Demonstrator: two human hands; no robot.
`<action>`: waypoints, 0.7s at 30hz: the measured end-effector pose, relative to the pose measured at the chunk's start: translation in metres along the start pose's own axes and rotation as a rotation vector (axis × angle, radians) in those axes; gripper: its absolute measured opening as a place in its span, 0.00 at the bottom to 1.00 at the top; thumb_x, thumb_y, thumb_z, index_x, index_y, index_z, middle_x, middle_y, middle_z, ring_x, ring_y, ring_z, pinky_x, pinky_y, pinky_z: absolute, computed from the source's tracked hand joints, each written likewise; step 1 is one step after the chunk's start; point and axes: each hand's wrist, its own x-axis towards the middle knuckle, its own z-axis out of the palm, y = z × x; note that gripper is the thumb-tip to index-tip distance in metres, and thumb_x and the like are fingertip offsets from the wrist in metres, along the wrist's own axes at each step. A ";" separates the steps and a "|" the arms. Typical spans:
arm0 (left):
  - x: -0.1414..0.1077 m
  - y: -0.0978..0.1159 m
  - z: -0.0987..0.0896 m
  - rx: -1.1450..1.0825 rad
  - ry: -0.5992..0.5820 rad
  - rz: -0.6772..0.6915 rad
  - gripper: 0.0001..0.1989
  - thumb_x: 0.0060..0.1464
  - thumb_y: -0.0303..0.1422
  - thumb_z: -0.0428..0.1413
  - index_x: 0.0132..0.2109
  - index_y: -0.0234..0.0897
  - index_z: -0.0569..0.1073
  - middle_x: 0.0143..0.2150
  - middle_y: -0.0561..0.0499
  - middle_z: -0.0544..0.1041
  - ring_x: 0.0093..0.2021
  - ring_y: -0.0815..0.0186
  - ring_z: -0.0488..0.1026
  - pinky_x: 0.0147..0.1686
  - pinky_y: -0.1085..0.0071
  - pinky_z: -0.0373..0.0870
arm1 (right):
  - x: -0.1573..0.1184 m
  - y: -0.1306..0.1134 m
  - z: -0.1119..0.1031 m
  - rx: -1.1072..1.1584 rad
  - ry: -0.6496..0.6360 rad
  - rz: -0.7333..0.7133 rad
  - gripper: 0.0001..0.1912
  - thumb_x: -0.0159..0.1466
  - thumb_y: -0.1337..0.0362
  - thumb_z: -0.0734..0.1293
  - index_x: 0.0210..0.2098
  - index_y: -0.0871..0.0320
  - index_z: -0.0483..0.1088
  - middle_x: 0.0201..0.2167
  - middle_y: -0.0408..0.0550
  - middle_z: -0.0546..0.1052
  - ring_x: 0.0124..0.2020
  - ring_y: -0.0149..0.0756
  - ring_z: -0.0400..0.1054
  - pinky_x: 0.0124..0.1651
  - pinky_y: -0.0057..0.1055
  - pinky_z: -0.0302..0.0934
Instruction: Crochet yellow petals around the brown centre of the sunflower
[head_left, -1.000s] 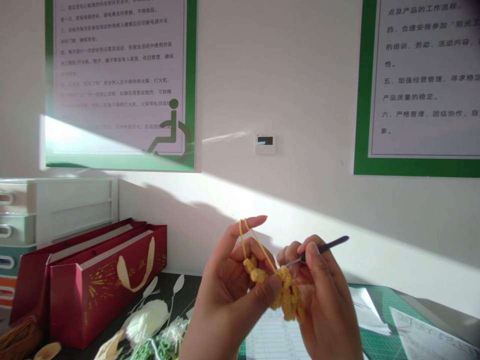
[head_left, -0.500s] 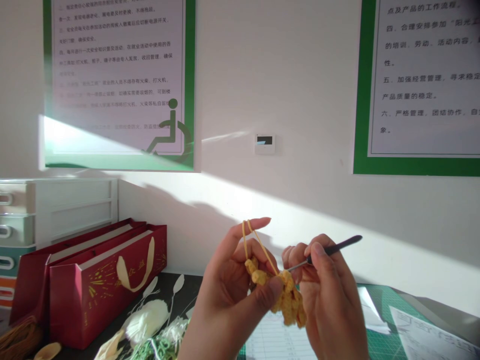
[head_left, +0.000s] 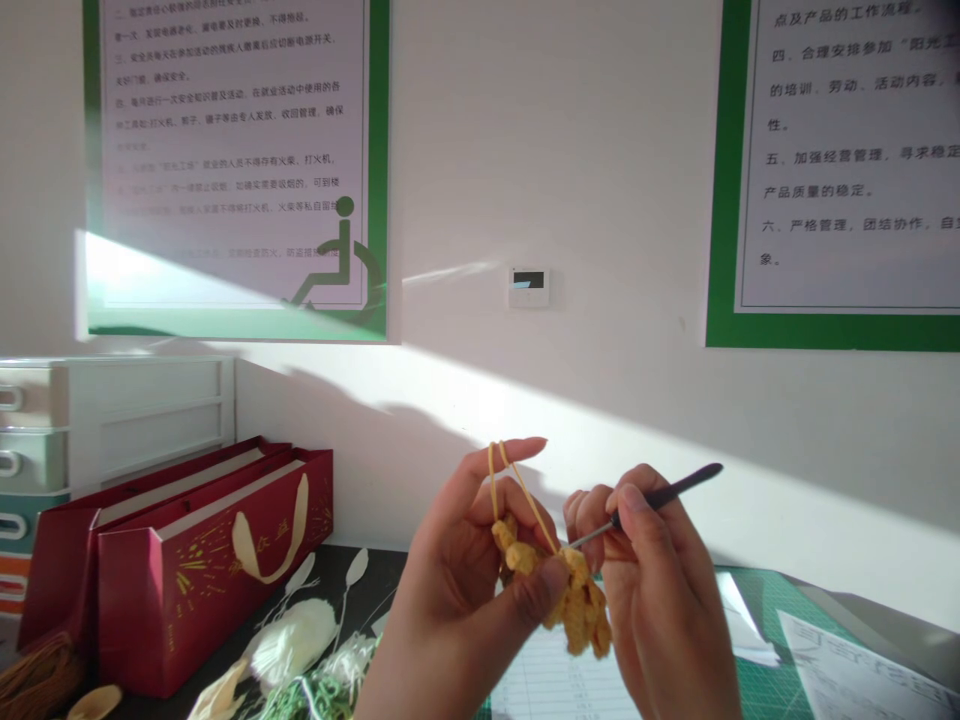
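My left hand (head_left: 469,570) pinches a yellow crocheted piece (head_left: 581,605) between thumb and fingers. Yellow yarn (head_left: 531,492) loops over its raised index finger and runs down to the top of the piece. In my right hand (head_left: 660,580) is a crochet hook (head_left: 682,486) with a dark handle, gripped by thumb and fingers. The hook's metal shaft points down left, and its tip meets the upper edge of the crochet near my left thumb. Part of the piece is hidden behind the left hand.
Red gift bags (head_left: 217,560) stand at the left beside a drawer unit (head_left: 150,410). White and green yarn (head_left: 307,690) lies in front of them. Under my hands is a green cutting mat (head_left: 757,690) with printed sheets (head_left: 862,665). Behind rises a wall with posters (head_left: 225,325).
Both hands keep their grips. The hook's handle has tipped slightly upward, and its tip has shifted a little left along the crochet's top edge.
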 end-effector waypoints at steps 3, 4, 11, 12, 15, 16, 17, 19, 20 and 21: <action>-0.001 0.000 0.001 -0.012 -0.007 -0.003 0.26 0.58 0.28 0.67 0.61 0.50 0.74 0.38 0.53 0.74 0.39 0.64 0.75 0.40 0.69 0.74 | 0.000 0.000 -0.001 0.003 -0.012 0.036 0.16 0.70 0.53 0.67 0.29 0.53 0.65 0.25 0.40 0.72 0.25 0.31 0.64 0.30 0.30 0.61; -0.001 -0.001 0.001 -0.021 -0.012 -0.003 0.25 0.58 0.28 0.67 0.61 0.50 0.74 0.38 0.53 0.75 0.39 0.65 0.75 0.40 0.70 0.74 | 0.000 0.000 -0.001 0.008 -0.020 0.052 0.16 0.70 0.53 0.67 0.30 0.53 0.65 0.25 0.40 0.72 0.25 0.31 0.64 0.30 0.30 0.61; 0.000 -0.002 0.000 -0.082 -0.070 0.036 0.24 0.58 0.25 0.66 0.59 0.50 0.76 0.38 0.53 0.77 0.37 0.68 0.75 0.37 0.75 0.73 | -0.002 -0.009 0.008 0.113 0.008 0.266 0.16 0.65 0.53 0.72 0.29 0.53 0.66 0.24 0.38 0.71 0.27 0.29 0.63 0.34 0.26 0.64; 0.000 -0.002 -0.001 -0.080 -0.077 0.038 0.25 0.58 0.25 0.67 0.59 0.50 0.76 0.38 0.53 0.78 0.38 0.69 0.75 0.38 0.75 0.73 | -0.002 -0.010 0.009 0.129 0.009 0.299 0.16 0.64 0.53 0.74 0.29 0.54 0.67 0.25 0.38 0.71 0.27 0.29 0.63 0.33 0.26 0.64; 0.001 -0.002 -0.001 -0.069 -0.099 0.025 0.23 0.58 0.26 0.67 0.58 0.49 0.78 0.39 0.53 0.78 0.39 0.69 0.75 0.40 0.76 0.73 | -0.003 -0.010 0.009 0.182 -0.024 0.377 0.16 0.61 0.53 0.76 0.28 0.55 0.70 0.23 0.38 0.69 0.25 0.28 0.61 0.29 0.25 0.62; 0.001 -0.002 -0.001 -0.064 -0.103 0.023 0.22 0.58 0.26 0.67 0.58 0.50 0.78 0.39 0.53 0.78 0.39 0.69 0.75 0.40 0.76 0.72 | -0.003 -0.009 0.009 0.206 -0.032 0.398 0.16 0.61 0.53 0.76 0.28 0.55 0.70 0.23 0.38 0.68 0.25 0.28 0.60 0.28 0.24 0.61; 0.001 -0.001 -0.001 -0.057 -0.107 0.024 0.22 0.59 0.26 0.67 0.58 0.50 0.78 0.38 0.53 0.77 0.39 0.69 0.74 0.39 0.77 0.72 | -0.003 -0.008 0.007 0.235 -0.040 0.416 0.16 0.62 0.54 0.76 0.28 0.55 0.71 0.23 0.38 0.68 0.25 0.27 0.61 0.27 0.24 0.61; 0.000 0.000 -0.002 -0.044 -0.110 0.026 0.22 0.59 0.26 0.67 0.58 0.50 0.78 0.38 0.53 0.76 0.38 0.69 0.73 0.38 0.77 0.71 | -0.002 -0.003 0.004 0.286 -0.053 0.450 0.14 0.62 0.53 0.76 0.28 0.55 0.73 0.25 0.39 0.71 0.26 0.28 0.64 0.27 0.24 0.62; 0.000 0.000 -0.002 -0.042 -0.111 0.024 0.22 0.59 0.26 0.67 0.58 0.50 0.78 0.38 0.53 0.76 0.38 0.70 0.73 0.38 0.77 0.71 | -0.001 -0.001 0.003 0.303 -0.071 0.469 0.14 0.62 0.53 0.75 0.28 0.55 0.73 0.25 0.40 0.72 0.26 0.29 0.66 0.27 0.24 0.63; 0.000 0.000 -0.002 -0.041 -0.112 0.019 0.21 0.59 0.26 0.66 0.57 0.50 0.79 0.38 0.53 0.76 0.38 0.69 0.73 0.38 0.77 0.71 | 0.000 0.001 0.002 0.312 -0.086 0.481 0.14 0.62 0.52 0.75 0.29 0.55 0.74 0.25 0.41 0.73 0.26 0.30 0.68 0.27 0.25 0.64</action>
